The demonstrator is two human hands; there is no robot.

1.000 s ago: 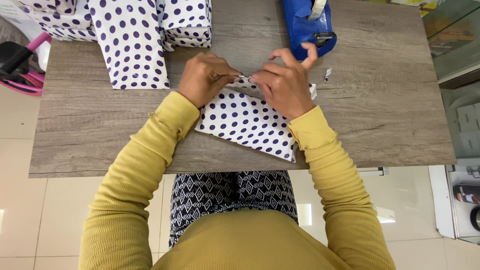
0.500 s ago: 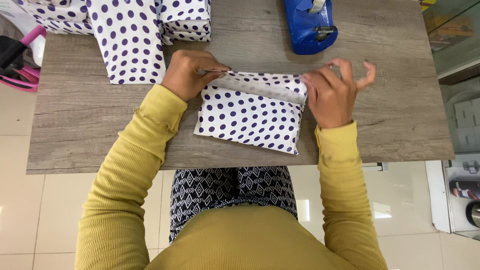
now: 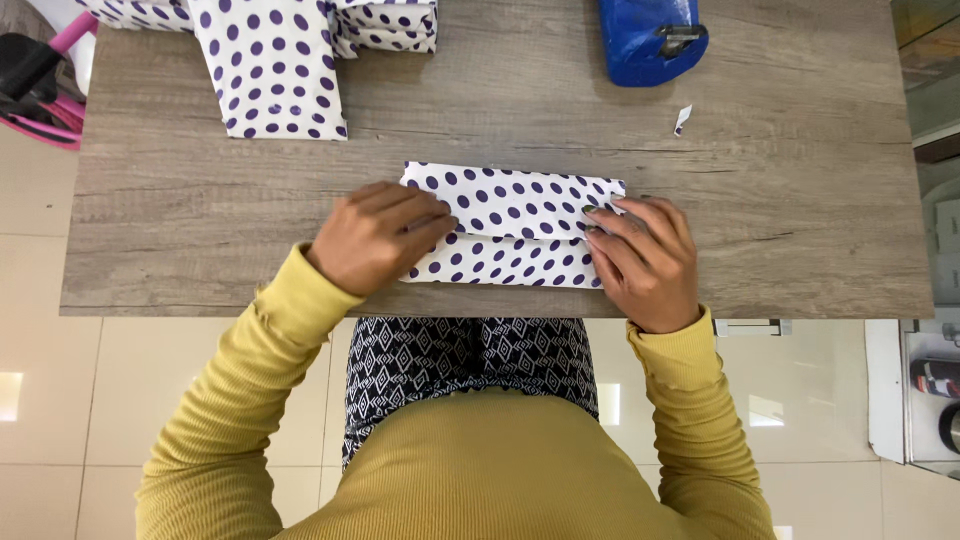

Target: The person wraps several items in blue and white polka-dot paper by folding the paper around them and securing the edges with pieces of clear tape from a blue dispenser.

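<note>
polka-dot parcel (image 3: 510, 225), one of them under our hands, lies near the front edge of the wooden table (image 3: 800, 220), between our two hands. our left hand (image 3: 375, 238) presses flat on its left end, fingers together, gripping nothing. our right hand (image 3: 645, 260) rests on its right end, fingertips spread on the paper. we count two more dotted packages (image 3: 275, 65) at the far edge, one blue tape dispenser (image 3: 645, 40), and one paper scrap (image 3: 682, 119).
</note>
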